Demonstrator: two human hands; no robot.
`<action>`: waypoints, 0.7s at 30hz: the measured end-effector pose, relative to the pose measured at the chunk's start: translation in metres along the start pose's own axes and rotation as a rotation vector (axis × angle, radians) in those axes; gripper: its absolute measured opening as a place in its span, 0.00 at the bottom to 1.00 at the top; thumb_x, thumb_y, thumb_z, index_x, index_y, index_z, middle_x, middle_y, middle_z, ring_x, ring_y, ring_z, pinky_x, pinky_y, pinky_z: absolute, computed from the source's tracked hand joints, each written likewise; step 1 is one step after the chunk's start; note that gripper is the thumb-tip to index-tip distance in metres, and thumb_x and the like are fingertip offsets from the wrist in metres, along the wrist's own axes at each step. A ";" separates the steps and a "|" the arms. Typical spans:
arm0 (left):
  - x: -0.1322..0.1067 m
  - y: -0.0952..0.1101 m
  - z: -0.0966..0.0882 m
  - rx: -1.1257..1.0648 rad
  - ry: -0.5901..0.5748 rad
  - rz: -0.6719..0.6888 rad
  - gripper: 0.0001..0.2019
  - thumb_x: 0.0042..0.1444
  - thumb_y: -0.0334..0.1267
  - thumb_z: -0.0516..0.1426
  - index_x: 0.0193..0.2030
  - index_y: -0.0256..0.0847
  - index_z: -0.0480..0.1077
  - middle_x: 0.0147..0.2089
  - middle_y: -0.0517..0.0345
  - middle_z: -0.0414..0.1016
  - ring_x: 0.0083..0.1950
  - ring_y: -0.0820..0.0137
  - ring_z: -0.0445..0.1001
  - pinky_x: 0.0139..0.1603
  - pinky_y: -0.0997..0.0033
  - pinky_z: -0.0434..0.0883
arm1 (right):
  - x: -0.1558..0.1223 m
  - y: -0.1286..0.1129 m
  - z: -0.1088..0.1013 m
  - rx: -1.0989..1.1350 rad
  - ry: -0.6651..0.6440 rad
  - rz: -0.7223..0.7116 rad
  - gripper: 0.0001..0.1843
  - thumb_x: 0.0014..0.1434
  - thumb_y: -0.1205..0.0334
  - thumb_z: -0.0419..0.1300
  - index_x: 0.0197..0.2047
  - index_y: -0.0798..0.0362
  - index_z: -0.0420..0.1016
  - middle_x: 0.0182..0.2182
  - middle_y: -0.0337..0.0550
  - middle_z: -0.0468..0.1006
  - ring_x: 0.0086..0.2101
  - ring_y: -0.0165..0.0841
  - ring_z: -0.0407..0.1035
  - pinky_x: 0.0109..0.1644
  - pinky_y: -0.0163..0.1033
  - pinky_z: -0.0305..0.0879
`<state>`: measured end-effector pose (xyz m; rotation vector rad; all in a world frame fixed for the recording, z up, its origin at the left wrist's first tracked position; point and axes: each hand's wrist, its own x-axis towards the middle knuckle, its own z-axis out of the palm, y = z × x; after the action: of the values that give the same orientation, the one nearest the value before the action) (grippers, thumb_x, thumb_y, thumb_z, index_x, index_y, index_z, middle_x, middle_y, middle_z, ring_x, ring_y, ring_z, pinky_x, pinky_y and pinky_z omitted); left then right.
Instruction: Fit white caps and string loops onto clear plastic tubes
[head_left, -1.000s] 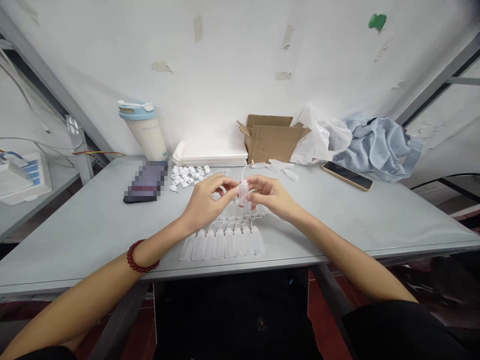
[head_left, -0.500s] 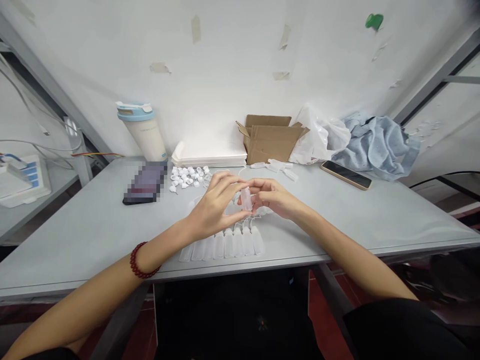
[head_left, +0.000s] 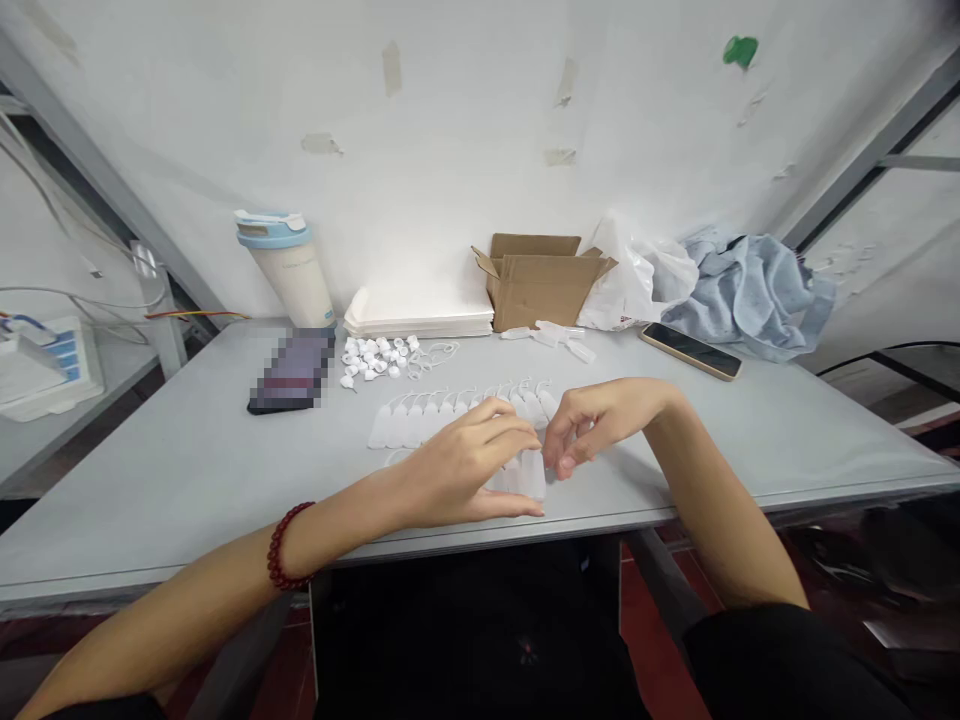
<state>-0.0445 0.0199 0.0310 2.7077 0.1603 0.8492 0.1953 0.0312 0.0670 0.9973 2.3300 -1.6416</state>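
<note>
My left hand (head_left: 480, 465) hovers over the near row of small translucent plastic bottles, thumb and fingers apart and nothing held between them. At the right end of that row lies a frosted bottle (head_left: 533, 477), partly framed by my left fingers. My right hand (head_left: 604, 425) is just right of this bottle, its fingers loosely curled, with no object visible in them. Whether its fingertips touch the bottle I cannot tell. Behind my left hand runs a second row of bottles (head_left: 409, 428) with white cord loops at their tops. My left hand and forearm hide much of the near row.
White caps (head_left: 379, 355) lie heaped beside loose cord loops (head_left: 436, 356). Farther back are loose clear pieces (head_left: 577, 350), a white stack (head_left: 420, 315), a cardboard box (head_left: 544, 290), a plastic bag (head_left: 637, 275), and a tumbler (head_left: 289, 270). Phones (head_left: 292, 370) flank the area, one (head_left: 690, 350) at right.
Both hands have moved down and right from mid-table, where they held a small bottle up between them. A bottle now lies at the near row's right end, and the hands have come apart.
</note>
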 end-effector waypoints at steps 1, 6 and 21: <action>0.000 0.001 0.001 -0.002 -0.020 0.000 0.20 0.55 0.48 0.62 0.47 0.35 0.69 0.44 0.45 0.76 0.49 0.58 0.68 0.47 0.59 0.72 | 0.001 0.001 0.000 -0.008 -0.038 0.026 0.20 0.57 0.51 0.63 0.43 0.59 0.80 0.35 0.48 0.83 0.31 0.29 0.75 0.31 0.30 0.67; 0.001 -0.001 0.008 0.079 -0.124 -0.006 0.20 0.57 0.50 0.59 0.45 0.32 0.70 0.43 0.43 0.76 0.48 0.58 0.68 0.47 0.58 0.71 | 0.006 0.003 -0.001 0.000 -0.116 0.109 0.28 0.55 0.45 0.62 0.47 0.62 0.77 0.37 0.52 0.82 0.37 0.35 0.76 0.29 0.30 0.67; 0.012 0.001 0.019 0.251 -0.272 -0.126 0.19 0.56 0.52 0.60 0.35 0.34 0.71 0.33 0.50 0.73 0.40 0.61 0.67 0.43 0.63 0.69 | 0.004 0.007 -0.006 0.054 -0.070 0.158 0.23 0.55 0.48 0.61 0.43 0.60 0.77 0.33 0.47 0.81 0.34 0.34 0.77 0.26 0.30 0.65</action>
<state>-0.0240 0.0162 0.0233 2.9731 0.3955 0.4443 0.1978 0.0397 0.0624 1.0858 2.1148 -1.6580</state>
